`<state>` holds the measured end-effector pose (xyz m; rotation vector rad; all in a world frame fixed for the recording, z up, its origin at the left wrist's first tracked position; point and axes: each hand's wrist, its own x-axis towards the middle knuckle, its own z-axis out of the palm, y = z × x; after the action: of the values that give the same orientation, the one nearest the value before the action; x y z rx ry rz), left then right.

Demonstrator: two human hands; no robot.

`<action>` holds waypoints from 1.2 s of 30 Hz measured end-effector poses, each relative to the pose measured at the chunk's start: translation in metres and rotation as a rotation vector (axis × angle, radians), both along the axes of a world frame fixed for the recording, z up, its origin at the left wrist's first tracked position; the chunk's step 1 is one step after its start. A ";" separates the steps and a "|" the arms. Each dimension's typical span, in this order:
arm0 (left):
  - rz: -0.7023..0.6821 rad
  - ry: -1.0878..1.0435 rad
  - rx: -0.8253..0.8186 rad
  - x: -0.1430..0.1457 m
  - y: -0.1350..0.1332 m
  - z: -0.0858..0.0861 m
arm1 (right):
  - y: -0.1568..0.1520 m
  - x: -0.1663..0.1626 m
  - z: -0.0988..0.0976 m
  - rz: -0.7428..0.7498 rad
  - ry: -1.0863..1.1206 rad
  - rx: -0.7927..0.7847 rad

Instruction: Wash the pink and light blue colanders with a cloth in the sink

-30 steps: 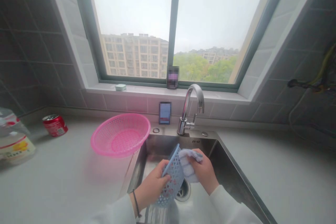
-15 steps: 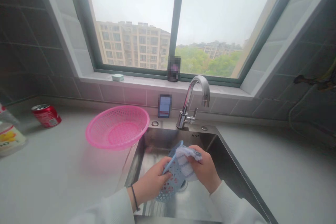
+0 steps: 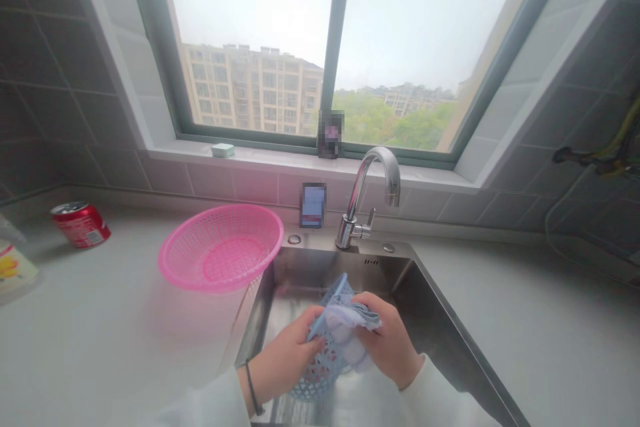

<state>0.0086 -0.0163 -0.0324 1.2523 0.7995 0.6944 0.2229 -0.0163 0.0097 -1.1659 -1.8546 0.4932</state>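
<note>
A light blue perforated plastic basket is held tilted over the sink, its open side partly hidden by cloth and fingers. My left hand grips its rim, thumb on one side and fingers on the other. In my right hand is a bunched white and grey striped cloth, pressed against the basket near the rim. The inner face of the basket behind the cloth cannot be seen.
A pink plastic colander overhangs the sink's left edge. Behind the sink stand the chrome faucet and a propped phone. A red can and a partly visible container sit at left; a pale green block rests on the sill.
The cloth in my right hand has shifted slightly left and down along the basket. My left hand and the basket have dropped a little. The view has tilted slightly.
</note>
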 end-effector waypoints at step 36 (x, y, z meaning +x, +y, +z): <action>0.019 -0.124 0.038 0.000 -0.003 0.005 | -0.009 -0.006 0.014 0.067 -0.043 0.017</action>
<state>0.0089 -0.0192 -0.0277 1.2247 0.6999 0.7978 0.2167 -0.0251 0.0234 -1.1140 -1.9367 0.4929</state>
